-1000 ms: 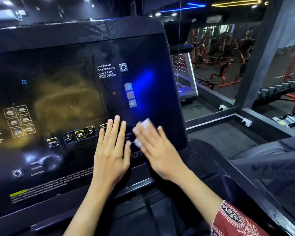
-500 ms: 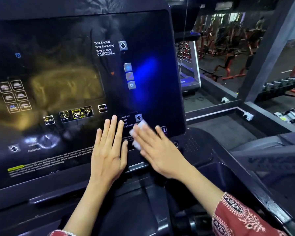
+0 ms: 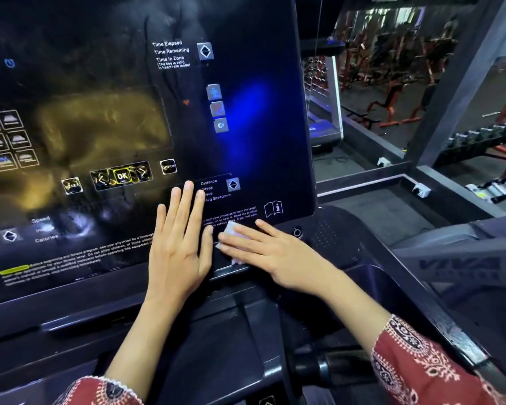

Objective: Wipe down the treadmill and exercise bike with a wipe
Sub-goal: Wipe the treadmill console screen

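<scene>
The left hand [image 3: 181, 247] lies flat, fingers straight, on the lower part of the dark treadmill console [image 3: 254, 54]. Just beside it, the right hand [image 3: 278, 258] presses a pale wipe [image 3: 232, 229] against the console's bottom edge. The wipe looks folded, though most of it is hidden under the fingers. Red patterned sleeves [image 3: 415, 363] cover both forearms.

wipe [image 3: 230, 229]: white, small | flat on treadmill console [image 3: 254, 135] | btm-right edge
</scene>
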Available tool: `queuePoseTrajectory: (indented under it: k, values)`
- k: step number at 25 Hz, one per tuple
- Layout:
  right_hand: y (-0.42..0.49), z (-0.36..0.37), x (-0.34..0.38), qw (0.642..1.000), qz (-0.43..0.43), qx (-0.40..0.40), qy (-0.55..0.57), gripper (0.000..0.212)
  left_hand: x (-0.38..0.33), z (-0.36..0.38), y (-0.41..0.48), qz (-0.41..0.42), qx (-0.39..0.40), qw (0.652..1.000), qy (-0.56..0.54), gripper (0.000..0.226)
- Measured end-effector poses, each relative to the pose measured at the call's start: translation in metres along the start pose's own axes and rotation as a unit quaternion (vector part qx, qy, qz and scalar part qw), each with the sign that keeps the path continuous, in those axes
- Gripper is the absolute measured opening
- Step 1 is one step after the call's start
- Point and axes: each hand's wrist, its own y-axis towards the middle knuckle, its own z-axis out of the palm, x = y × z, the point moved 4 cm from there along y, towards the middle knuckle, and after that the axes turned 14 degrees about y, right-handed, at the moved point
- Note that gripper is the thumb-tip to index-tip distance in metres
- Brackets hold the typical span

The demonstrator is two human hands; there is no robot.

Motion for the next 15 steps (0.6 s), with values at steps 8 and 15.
queuePoseTrajectory:
  k: [8, 15]
  values:
    - [-0.077, -0.019, -0.053, 0.914, 0.332, -0.176, 0.156, 0.086, -0.001, 0.001, 0.0, -0.008, -0.012, 1.0, 0.0, 0.05]
    - [-0.036, -0.005, -0.018, 0.978, 0.157, -0.104, 0.085, 0.09, 0.0, 0.001, 0.0, -0.004, -0.01, 1.0, -0.004, 0.05]
